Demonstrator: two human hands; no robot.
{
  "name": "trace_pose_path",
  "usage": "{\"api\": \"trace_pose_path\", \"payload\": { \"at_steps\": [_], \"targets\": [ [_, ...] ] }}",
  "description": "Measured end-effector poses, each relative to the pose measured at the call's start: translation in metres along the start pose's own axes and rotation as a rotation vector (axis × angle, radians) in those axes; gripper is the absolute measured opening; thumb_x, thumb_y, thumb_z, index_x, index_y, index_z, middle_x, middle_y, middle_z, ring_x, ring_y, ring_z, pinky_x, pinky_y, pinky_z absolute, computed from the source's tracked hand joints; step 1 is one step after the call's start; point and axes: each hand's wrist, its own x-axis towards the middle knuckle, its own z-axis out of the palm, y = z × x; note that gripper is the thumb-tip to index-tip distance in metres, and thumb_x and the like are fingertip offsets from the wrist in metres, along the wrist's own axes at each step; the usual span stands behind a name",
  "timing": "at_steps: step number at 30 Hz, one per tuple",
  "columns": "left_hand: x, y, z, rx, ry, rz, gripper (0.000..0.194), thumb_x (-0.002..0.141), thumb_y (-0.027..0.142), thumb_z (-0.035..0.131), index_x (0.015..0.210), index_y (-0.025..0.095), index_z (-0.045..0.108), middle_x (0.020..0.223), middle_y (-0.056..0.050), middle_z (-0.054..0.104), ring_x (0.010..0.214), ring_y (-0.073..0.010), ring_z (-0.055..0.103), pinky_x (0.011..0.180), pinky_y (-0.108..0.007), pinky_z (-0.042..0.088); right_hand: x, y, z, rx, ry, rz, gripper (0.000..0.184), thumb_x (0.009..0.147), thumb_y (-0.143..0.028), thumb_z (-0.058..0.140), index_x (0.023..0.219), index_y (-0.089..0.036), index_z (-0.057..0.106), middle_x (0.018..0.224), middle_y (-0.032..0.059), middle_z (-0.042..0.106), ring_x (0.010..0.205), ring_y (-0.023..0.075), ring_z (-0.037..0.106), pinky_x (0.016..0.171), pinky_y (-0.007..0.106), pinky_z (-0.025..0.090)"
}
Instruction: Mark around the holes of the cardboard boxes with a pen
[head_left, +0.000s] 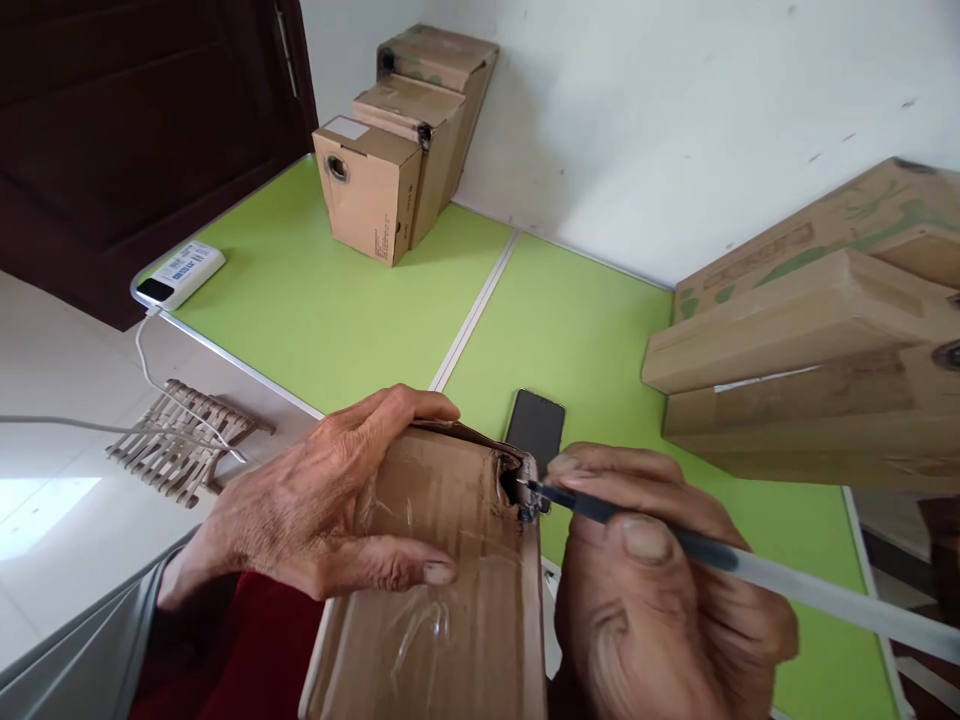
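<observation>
The right hand (652, 600) pinches a pen (739, 562) between thumb and fingers, the shaft trailing toward four o'clock; keep that grip close to the nib, as it is, so that short strokes stay under control. The nib sits at the ragged rim of a dark hole (510, 486) near the one o'clock corner of the cardboard box (472, 625); whether it touches is too fine to tell. Light strokes along the torn edge should suit, since hard pressure would probably snag or widen the tear.

At nine o'clock from the hole, the left hand (330, 510) clasps the box, thumb on its face and fingers about the far edge. A firm brace there matters, and the thumb is usefully clear of the nib.

Beyond, a phone (535, 425) lies on the green worktop (330, 320) at one o'clock, just past the corner, so avoid pushing the box forward into it. More boxes stand well apart: a group (367, 195) at eleven o'clock, a stack (780, 340) at two.
</observation>
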Motion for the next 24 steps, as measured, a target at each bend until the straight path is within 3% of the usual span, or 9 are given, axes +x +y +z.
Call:
{"api": "trace_pose_path", "payload": {
  "at_steps": [5, 8, 11, 16, 20, 24],
  "targets": [
    [0.000, 0.001, 0.002, -0.006, 0.011, -0.009, 0.082, 0.094, 0.065, 0.083, 0.153, 0.017, 0.053, 0.140, -0.017, 0.070, 0.123, -0.0340, 0.073, 0.103, -0.045, 0.060, -0.002, 0.003, 0.003, -0.248, -0.043, -0.065, 0.013, 0.105, -0.017, 0.070, 0.103, -0.026, 0.078, 0.097, 0.0023, 0.074, 0.106, 0.0220, 0.070, 0.089, 0.038, 0.056],
    [0.001, 0.001, 0.003, -0.026, 0.022, 0.004, 0.082, 0.094, 0.066, 0.083, 0.153, 0.017, 0.055, 0.136, -0.017, 0.072, 0.118, -0.0332, 0.074, 0.099, -0.044, 0.060, -0.001, 0.001, 0.003, -0.353, -0.100, -0.068, 0.012, 0.109, -0.022, 0.067, 0.104, -0.027, 0.078, 0.111, 0.0040, 0.074, 0.111, 0.0206, 0.071, 0.091, 0.037, 0.056],
    [0.001, 0.001, 0.003, -0.029, 0.020, -0.003, 0.079, 0.096, 0.065, 0.082, 0.153, 0.017, 0.055, 0.136, -0.017, 0.072, 0.117, -0.0322, 0.073, 0.098, -0.043, 0.060, 0.001, -0.001, 0.001, -0.392, -0.175, -0.056, 0.013, 0.110, -0.024, 0.066, 0.107, -0.028, 0.077, 0.124, 0.0057, 0.073, 0.118, 0.0212, 0.072, 0.093, 0.038, 0.057],
    [-0.002, -0.002, 0.004, -0.053, 0.015, -0.007, 0.082, 0.095, 0.065, 0.083, 0.154, 0.014, 0.057, 0.135, -0.018, 0.072, 0.114, -0.0326, 0.074, 0.094, -0.043, 0.059, 0.001, -0.002, -0.013, -0.362, -0.251, -0.043, 0.014, 0.107, -0.023, 0.068, 0.100, -0.030, 0.078, 0.124, 0.0050, 0.076, 0.120, 0.0260, 0.074, 0.095, 0.043, 0.057],
    [-0.003, -0.003, 0.004, -0.056, 0.012, -0.006, 0.081, 0.095, 0.066, 0.082, 0.153, 0.014, 0.057, 0.134, -0.019, 0.073, 0.113, -0.0343, 0.074, 0.094, -0.045, 0.060, -0.002, -0.003, -0.025, -0.365, -0.222, -0.015, 0.010, 0.102, -0.028, 0.073, 0.095, -0.033, 0.078, 0.108, 0.0038, 0.078, 0.115, 0.0339, 0.076, 0.095, 0.053, 0.055],
    [-0.002, -0.003, 0.003, -0.049, 0.013, -0.008, 0.079, 0.096, 0.065, 0.081, 0.153, 0.016, 0.057, 0.135, -0.019, 0.073, 0.116, -0.0348, 0.074, 0.097, -0.046, 0.061, 0.003, 0.000, -0.026, -0.329, -0.073, -0.002, 0.011, 0.101, -0.027, 0.074, 0.091, -0.032, 0.075, 0.095, 0.0032, 0.077, 0.107, 0.0330, 0.076, 0.093, 0.052, 0.055]
  ]
}}
